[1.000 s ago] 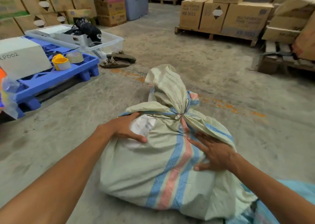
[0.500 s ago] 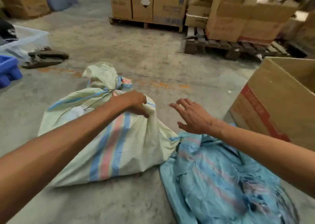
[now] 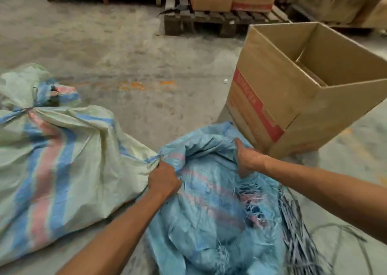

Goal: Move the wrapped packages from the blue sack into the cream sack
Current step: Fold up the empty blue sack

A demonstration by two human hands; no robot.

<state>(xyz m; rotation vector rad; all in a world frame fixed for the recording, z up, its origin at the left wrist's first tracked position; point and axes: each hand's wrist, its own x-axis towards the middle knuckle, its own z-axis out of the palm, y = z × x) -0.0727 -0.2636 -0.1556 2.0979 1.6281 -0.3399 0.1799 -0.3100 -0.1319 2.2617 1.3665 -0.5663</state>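
Note:
The cream sack (image 3: 69, 161), striped blue and pink, lies full on the floor at the left, its neck tied shut with cord. The crumpled blue sack (image 3: 211, 209) lies beside it at centre right, with frayed threads along its right edge. My left hand (image 3: 163, 179) is closed on a fold of the blue sack at its left edge, where it touches the cream sack. My right hand (image 3: 248, 159) grips the blue sack's far right fold. No wrapped packages are in sight.
An open cardboard box (image 3: 301, 90) with a red band stands on the floor just right of the blue sack. Wooden pallets (image 3: 219, 21) stacked with cartons line the back. Concrete floor lies between.
My view swung right from the cream sack. Both hands left the cream sack, crossed to the blue sack and closed on its folds.

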